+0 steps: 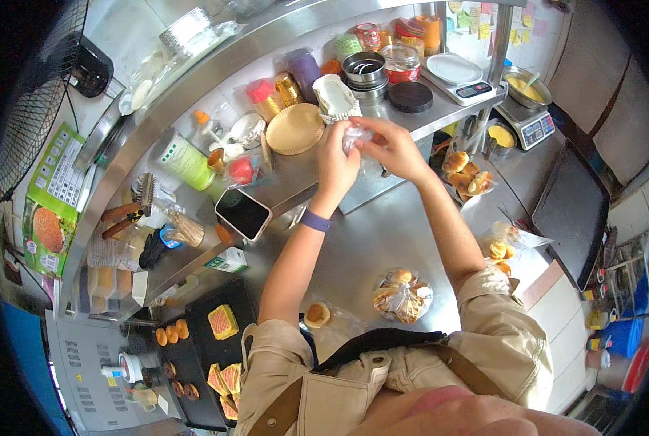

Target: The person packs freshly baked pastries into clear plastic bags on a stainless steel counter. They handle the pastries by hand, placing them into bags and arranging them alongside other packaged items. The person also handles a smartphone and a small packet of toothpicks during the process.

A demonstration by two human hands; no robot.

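Both my hands are raised near the front edge of the steel shelf (439, 121). My left hand (337, 158), with a purple band on its wrist, grips a crumpled piece of clear plastic (355, 136). On the other side of that plastic, the fingers of my right hand (394, 146) pinch it too. What the plastic holds, if anything, is hidden by my fingers. Just beyond my fingertips stands a stack of white paper baking cups (334, 98). A round golden cake board (295, 128) leans to the left of them.
A phone (243, 213) lies at the shelf edge. On the worktop below are bagged breads (402, 295), a bun (317, 315) and more bagged buns (468, 175). Black trays (215, 305) hold cakes and doughnuts at lower left. Kitchen scales (469, 92) stand on the shelf.
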